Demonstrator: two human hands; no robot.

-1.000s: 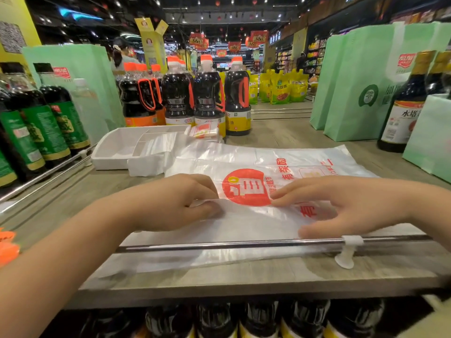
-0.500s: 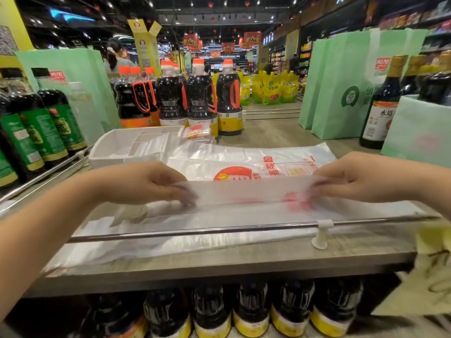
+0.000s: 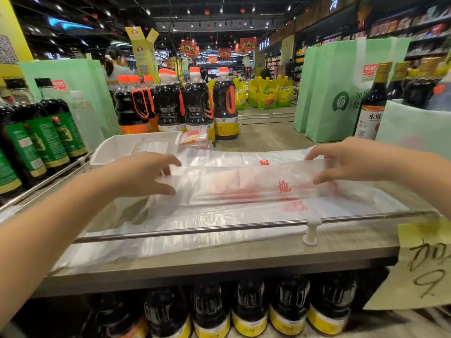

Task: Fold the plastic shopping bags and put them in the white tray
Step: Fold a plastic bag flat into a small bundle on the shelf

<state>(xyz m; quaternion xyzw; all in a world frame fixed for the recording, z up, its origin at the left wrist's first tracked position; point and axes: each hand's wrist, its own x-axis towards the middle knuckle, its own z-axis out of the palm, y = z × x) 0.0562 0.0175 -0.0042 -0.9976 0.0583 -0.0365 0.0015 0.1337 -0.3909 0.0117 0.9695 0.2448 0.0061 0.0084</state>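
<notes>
A translucent plastic shopping bag (image 3: 244, 184) with red print lies spread on the wooden shelf top (image 3: 244, 254). Its near edge is lifted and turned over into a long strip. My left hand (image 3: 144, 174) pinches the strip's left end between thumb and fingers. At the right end, my right hand (image 3: 341, 159) pinches it the same way. The white tray (image 3: 117, 147) stands at the back left, with folded white bags inside and a small folded bag with red print (image 3: 194, 137) at its right end.
Dark sauce bottles (image 3: 195, 103) stand behind the tray and along the left. Green paper bags (image 3: 341, 89) and more bottles (image 3: 373, 103) are on the right. A metal rail (image 3: 219, 228) with a white clip (image 3: 311, 230) runs along the shelf's front edge. A yellow price tag (image 3: 424, 264) hangs at lower right.
Both hands first pressed on the flat bag, then took its near edge and lifted it. The strip is now carried up and away from me, over the red print.
</notes>
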